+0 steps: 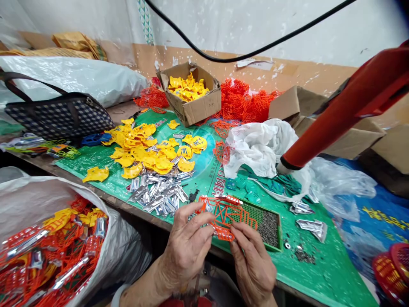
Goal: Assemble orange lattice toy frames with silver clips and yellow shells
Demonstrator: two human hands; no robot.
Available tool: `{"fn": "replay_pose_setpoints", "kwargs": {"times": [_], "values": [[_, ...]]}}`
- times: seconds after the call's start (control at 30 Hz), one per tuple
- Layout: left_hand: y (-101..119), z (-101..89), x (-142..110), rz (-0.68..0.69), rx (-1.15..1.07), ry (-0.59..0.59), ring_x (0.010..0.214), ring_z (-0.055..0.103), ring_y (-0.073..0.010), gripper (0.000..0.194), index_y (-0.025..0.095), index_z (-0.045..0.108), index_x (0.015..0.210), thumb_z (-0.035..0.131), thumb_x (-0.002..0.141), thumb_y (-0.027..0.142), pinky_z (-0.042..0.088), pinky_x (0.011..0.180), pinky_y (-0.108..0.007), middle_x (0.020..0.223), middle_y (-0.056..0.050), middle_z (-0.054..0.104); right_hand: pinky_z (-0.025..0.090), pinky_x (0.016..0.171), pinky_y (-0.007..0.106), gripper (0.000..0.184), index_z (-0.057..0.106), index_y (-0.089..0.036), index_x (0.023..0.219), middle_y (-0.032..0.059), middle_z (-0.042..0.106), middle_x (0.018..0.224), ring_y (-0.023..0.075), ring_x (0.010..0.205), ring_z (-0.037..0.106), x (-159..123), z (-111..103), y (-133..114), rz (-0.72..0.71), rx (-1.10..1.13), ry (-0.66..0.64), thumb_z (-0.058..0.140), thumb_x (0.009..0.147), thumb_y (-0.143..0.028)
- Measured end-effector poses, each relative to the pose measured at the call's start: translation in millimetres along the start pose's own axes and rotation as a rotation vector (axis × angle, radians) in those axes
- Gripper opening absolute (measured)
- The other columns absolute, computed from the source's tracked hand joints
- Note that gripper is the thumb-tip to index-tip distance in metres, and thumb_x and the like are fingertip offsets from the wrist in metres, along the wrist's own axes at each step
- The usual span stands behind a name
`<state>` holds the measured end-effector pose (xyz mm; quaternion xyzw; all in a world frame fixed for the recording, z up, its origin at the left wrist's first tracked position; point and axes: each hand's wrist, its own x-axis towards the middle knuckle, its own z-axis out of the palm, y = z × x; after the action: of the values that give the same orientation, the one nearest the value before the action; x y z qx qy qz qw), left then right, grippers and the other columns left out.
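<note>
My left hand (pixel 187 245) and my right hand (pixel 252 260) are close together at the table's near edge. Both pinch an orange plastic lattice frame (pixel 226 215) with small silver pieces on it, held just above the table. The left fingers curl round its left side, the right fingertips grip its lower edge. Directly behind it lies a green tray (pixel 277 238) of small dark metal bits. A pile of silver metal strips (pixel 159 194) lies just left of the frame, and beyond that are several yellow plastic pieces (pixel 150 151).
A cardboard box (pixel 194 108) of yellow pieces stands at the back, with orange frames (pixel 243 102) heaped beside it. A white bag (pixel 262 147) lies centre-right under a red sleeve (pixel 345 111). At lower left is a sack (pixel 47 251) of assembled parts. A checked handbag (pixel 54 115) sits far left.
</note>
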<state>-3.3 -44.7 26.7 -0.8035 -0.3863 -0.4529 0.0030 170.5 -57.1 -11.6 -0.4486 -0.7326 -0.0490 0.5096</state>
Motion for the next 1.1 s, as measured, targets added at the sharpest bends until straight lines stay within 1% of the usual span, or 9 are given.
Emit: {"fn": "replay_pose_setpoints", "kwargs": {"times": [0.17,0.37,0.53,0.67,0.77,0.87,0.97,1.03,1.1], "values": [[1,-2.7,2,-0.004,-0.014,-0.006,0.114,0.052,-0.0271,0.023,0.014,0.061,0.092,0.057,0.081,-0.006,0.042,0.095,-0.044,0.099,-0.006,0.074,0.058,0.085,0.024,0.019,0.067,-0.013,0.106,0.0122,0.069,0.103,0.0161,0.094,0.07,-4,-1,4,-0.007,-0.022,-0.057,0.053,0.093,-0.011],[1,-3.7,7,-0.018,-0.055,-0.022,0.113,0.055,-0.0258,0.023,0.018,0.062,0.089,0.057,0.082,-0.003,0.039,0.096,-0.046,0.094,-0.001,0.076,0.06,0.079,0.024,0.017,0.067,-0.011,0.104,0.0133,0.07,0.1,0.0167,0.089,0.072,-4,-3,7,-0.037,-0.042,-0.103,0.053,0.094,-0.012],[0,-1.9,6,-0.041,-0.073,-0.032,0.113,0.054,-0.0264,0.022,0.018,0.062,0.089,0.056,0.084,-0.002,0.041,0.094,-0.046,0.097,-0.002,0.075,0.06,0.076,0.023,0.017,0.067,-0.01,0.1,0.0134,0.071,0.095,0.0164,0.085,0.073,2,-6,5,-0.06,-0.07,-0.12,0.051,0.094,-0.012],[3,-2.4,5,-0.067,0.019,0.007,0.11,0.05,-0.0267,0.021,0.019,0.064,0.086,0.059,0.083,-0.001,0.043,0.092,-0.045,0.099,-0.005,0.069,0.061,0.073,0.023,0.017,0.067,-0.009,0.099,0.0141,0.072,0.094,0.0169,0.084,0.073,5,-8,3,-0.079,-0.104,-0.132,0.051,0.095,-0.012],[7,-3.1,3,-0.092,0.115,0.055,0.099,0.049,-0.0238,0.022,0.021,0.067,0.086,0.063,0.08,0.0,0.046,0.087,-0.041,0.094,-0.005,0.062,0.061,0.073,0.024,0.018,0.067,-0.008,0.1,0.0151,0.072,0.094,0.0177,0.084,0.073,4,-6,1,-0.089,-0.148,-0.105,0.051,0.095,-0.014],[7,-1.9,-1,-0.096,0.151,0.071,0.087,0.049,-0.0197,0.023,0.021,0.067,0.088,0.062,0.081,0.0,0.049,0.076,-0.033,0.086,-0.004,0.057,0.06,0.072,0.023,0.018,0.067,-0.008,0.102,0.015,0.073,0.094,0.0179,0.084,0.074,3,-3,0,-0.108,-0.186,-0.069,0.052,0.095,-0.015],[5,2.2,-6,-0.089,0.054,0.044,0.076,0.053,-0.0148,0.026,0.02,0.064,0.092,0.056,0.083,-0.003,0.051,0.066,-0.025,0.081,-0.002,0.056,0.06,0.071,0.023,0.018,0.067,-0.009,0.103,0.0142,0.074,0.093,0.0179,0.083,0.074,4,-3,-1,-0.127,-0.206,-0.055,0.052,0.094,-0.015],[3,5.5,-9,-0.119,-0.036,0.032,0.076,0.059,-0.0127,0.027,0.02,0.062,0.096,0.053,0.084,-0.003,0.054,0.067,-0.022,0.086,-0.003,0.059,0.06,0.07,0.024,0.017,0.068,-0.009,0.101,0.0139,0.074,0.092,0.0183,0.082,0.074,6,-4,-2,-0.132,-0.202,-0.071,0.053,0.094,-0.014],[2,8.3,-11,-0.153,-0.094,0.046,0.081,0.064,-0.012,0.026,0.019,0.062,0.098,0.053,0.086,-0.002,0.056,0.073,-0.02,0.092,-0.004,0.062,0.06,0.069,0.025,0.016,0.068,-0.01,0.098,0.013,0.074,0.091,0.018,0.079,0.074,9,-5,-4,-0.134,-0.198,-0.085,0.053,0.094,-0.015]]}}
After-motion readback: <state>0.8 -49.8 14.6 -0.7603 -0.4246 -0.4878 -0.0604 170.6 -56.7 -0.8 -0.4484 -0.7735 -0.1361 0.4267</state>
